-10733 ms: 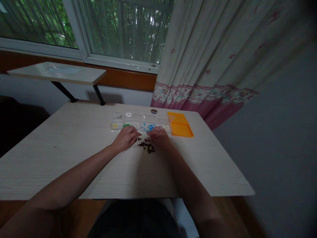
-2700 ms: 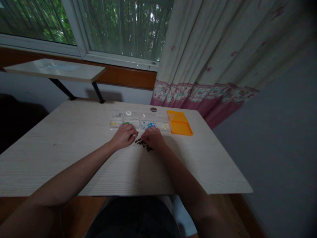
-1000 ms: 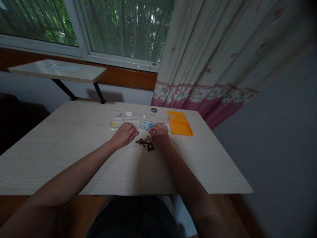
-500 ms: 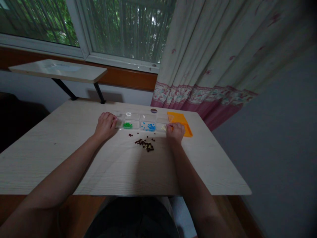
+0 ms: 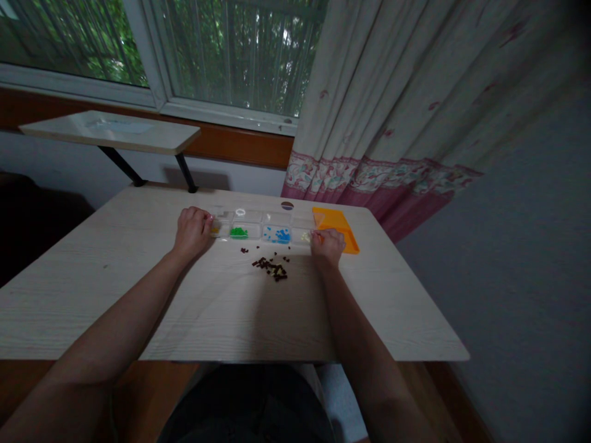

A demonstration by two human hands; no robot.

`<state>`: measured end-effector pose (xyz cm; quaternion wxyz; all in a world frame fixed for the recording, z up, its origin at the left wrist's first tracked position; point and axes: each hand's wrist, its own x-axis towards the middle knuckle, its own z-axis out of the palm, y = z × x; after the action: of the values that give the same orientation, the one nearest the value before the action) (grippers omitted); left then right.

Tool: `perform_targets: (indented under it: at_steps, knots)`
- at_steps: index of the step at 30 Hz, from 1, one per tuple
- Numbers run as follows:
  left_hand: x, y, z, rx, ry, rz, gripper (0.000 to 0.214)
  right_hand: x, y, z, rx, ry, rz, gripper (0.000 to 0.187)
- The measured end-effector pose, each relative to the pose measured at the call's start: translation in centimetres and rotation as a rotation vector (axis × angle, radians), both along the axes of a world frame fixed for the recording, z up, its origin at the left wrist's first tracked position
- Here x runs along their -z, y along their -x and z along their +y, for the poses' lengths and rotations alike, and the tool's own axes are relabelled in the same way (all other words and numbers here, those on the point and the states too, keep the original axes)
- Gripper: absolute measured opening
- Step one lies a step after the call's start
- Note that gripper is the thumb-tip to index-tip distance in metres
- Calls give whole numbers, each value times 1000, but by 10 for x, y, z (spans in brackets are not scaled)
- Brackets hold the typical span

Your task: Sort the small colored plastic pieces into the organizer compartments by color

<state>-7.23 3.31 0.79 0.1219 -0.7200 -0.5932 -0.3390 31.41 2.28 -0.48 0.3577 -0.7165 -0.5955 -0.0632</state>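
Note:
A clear bead box point(image 5: 252, 216) with several compartments lies across the far middle of the table. It holds yellow beads, green beads point(image 5: 239, 232), blue beads point(image 5: 279, 235) and pale beads point(image 5: 305, 236). My left hand point(image 5: 192, 229) is curled round the box's left end. At the right end my right hand point(image 5: 327, 245) has its fingers closed against the box, beside the orange lid point(image 5: 339, 220). A loose pile of dark brown beads point(image 5: 272, 269) lies on the wooden table point(image 5: 138, 283) between my hands, nearer to me than the box.
A few stray dark beads point(image 5: 243, 250) lie left of the pile. A small white side table point(image 5: 111, 129) stands behind the desk under the window. A curtain point(image 5: 392, 111) hangs at the back right. The table's right edge drops to the floor.
Both hands have left the bead pile and spread apart to the two ends of the clear box. The green and blue compartments are now uncovered. Since half a second ago, little has moved.

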Motion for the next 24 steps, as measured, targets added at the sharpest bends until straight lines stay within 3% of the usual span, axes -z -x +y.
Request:
perform_targets:
  at_steps: [9,24]
  knots:
    - [1,2,1,-8,39,-74,28,-1,0,-1,12,-2,-24,30]
    - [2,5,3,-16,3,-4,29,1,-1,1,-17,-32,-3,33]
